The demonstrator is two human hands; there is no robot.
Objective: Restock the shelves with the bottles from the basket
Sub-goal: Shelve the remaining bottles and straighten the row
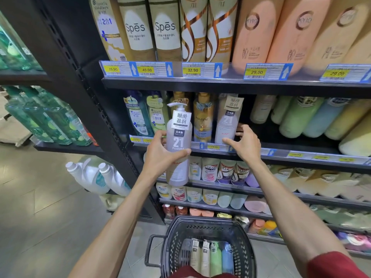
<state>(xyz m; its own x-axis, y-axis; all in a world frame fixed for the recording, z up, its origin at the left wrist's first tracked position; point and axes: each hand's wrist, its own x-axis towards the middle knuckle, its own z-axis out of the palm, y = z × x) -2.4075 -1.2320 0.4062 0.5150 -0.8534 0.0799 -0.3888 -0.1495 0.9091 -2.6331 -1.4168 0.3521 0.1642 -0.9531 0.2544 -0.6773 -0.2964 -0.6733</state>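
My left hand (160,155) grips a grey pump bottle (179,145) marked "21 PHARMA", upright in front of the middle shelf (251,153). My right hand (244,144) reaches onto that shelf, fingers curved around the lower part of a white "21 PHARMA" bottle (226,125) standing there; thumb and fingers touch its sides. A dark gap lies to the right of the white bottle. Below, the black basket (174,237) holds several bottles (210,257): two cream, one green, one blue.
A Pantene bottle (203,119) and Head & Shoulders bottles (140,117) stand left of the white one. Pastel bottles (305,117) fill the shelf's right side. A black upright post (80,93) borders the shelves on the left. Grey floor tiles lie at left.
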